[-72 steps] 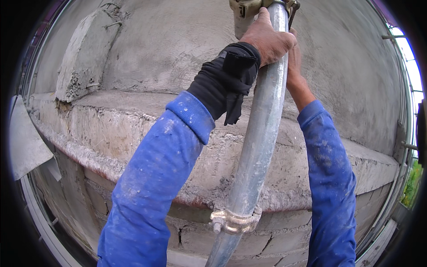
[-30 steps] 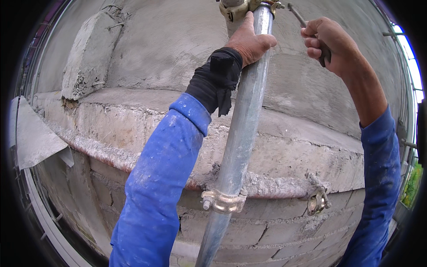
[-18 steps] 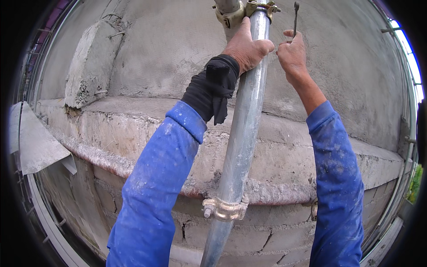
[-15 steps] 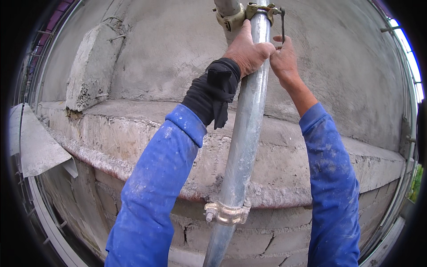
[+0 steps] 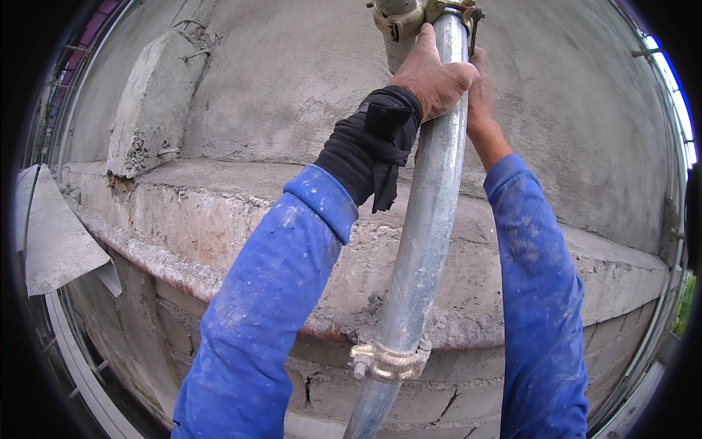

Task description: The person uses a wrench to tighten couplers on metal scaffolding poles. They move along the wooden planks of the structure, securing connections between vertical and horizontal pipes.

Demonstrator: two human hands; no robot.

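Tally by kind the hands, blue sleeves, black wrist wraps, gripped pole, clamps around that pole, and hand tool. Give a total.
Hands: 2 (left hand, right hand)
Blue sleeves: 2
Black wrist wrap: 1
Gripped pole: 1
Clamps: 2 (upper clamp, lower clamp)
Dark tool: 1
Total: 9

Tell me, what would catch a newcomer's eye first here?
First, the shiny scaffold pipe slanting up mid-picture, gripped near the top by the left fingers. Then the dusty blue sleeves on either side of it, and the golden coupler around its lower part. At upper left stands a rough concrete block.
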